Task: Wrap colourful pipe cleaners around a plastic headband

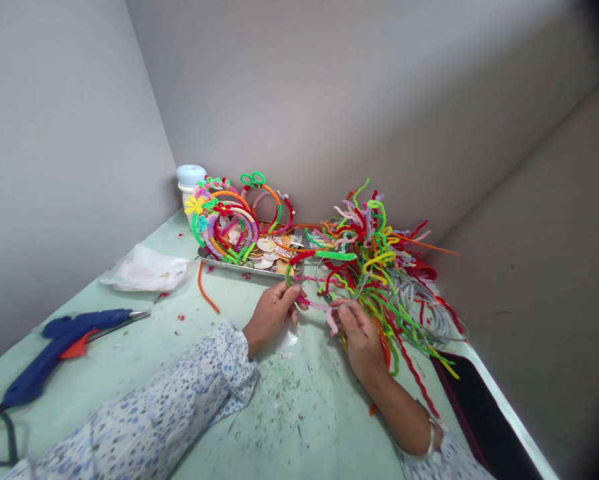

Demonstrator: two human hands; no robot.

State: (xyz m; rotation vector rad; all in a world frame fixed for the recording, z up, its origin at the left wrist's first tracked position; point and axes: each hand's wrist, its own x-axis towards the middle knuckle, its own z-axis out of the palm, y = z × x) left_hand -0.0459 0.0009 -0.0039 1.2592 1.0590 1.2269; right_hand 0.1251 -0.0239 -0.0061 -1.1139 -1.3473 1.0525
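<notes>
My left hand is closed in a pinch on a hoop wrapped in pipe cleaners, with green, red and pink stretches along it. My right hand has its thumb and fingers closed on a pale pink pipe cleaner, whose short end hangs below the fingertips. The pink strand runs between both hands. Just behind, a metal tray holds shell-like pieces, and several finished-looking colourful hoops stand over it. Part of the held hoop is hidden by my fingers and blends into the pile behind.
A large tangle of pipe cleaners spreads to the right, beside a coil of grey wire. At left lie a blue glue gun and a white plastic bag. A lidded container stands behind; a dark flat object lies at right.
</notes>
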